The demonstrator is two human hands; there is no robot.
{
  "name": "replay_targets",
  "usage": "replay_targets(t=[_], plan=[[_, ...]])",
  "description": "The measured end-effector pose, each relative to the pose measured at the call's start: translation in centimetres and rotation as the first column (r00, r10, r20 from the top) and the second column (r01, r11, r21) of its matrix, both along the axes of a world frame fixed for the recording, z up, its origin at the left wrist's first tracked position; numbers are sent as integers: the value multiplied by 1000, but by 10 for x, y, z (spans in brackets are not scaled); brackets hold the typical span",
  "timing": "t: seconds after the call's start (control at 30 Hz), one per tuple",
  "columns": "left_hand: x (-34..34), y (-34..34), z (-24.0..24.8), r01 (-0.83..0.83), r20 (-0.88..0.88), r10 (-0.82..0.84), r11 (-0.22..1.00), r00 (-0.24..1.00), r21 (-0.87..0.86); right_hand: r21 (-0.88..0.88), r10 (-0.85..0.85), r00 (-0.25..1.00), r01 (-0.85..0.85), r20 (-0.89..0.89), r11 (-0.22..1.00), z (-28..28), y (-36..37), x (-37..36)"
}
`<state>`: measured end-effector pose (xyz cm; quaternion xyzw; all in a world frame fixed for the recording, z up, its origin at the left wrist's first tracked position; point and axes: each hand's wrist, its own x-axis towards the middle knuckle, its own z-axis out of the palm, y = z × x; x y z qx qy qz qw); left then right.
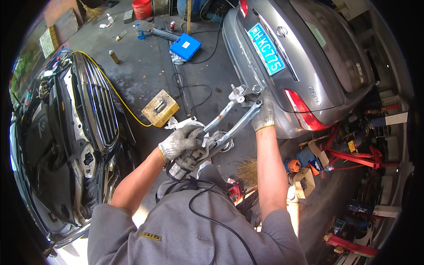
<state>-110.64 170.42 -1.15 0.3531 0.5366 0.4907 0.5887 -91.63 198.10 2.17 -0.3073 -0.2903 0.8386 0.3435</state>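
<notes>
In front of my body I hold a silvery metal linkage assembly [241, 120] tilted up toward the right. It has two long arms, with bolts and joints at the far end and a bulkier body at the near end. My left hand [183, 142], in a soiled grey work glove, is closed around the near part. Its far end is gripped by my right hand [265, 111], also gloved, with the fingers partly hidden behind the metal. Beyond the right hand is the rear of a grey car [287, 48].
A dark car with its engine bay uncovered [53, 145] stands at left. On the floor ahead lie a yellow box [170, 115], a blue case [186, 47], a spray can [114, 56] and a yellow hose [106, 79]. Red lifting equipment [353, 160], a cardboard box [305, 182] and a broom [247, 171] are at right.
</notes>
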Motion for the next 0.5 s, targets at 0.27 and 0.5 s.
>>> replay_targets(t=[0.27, 0.5], plan=[[8, 0, 18, 32, -339, -48, 998, 940, -54, 48, 6, 991, 1, -136, 999, -20, 11, 12], [11, 6, 14, 8, -244, -20, 999, 970, -48, 69, -52, 996, 56, -69, 996, -15, -11, 18]])
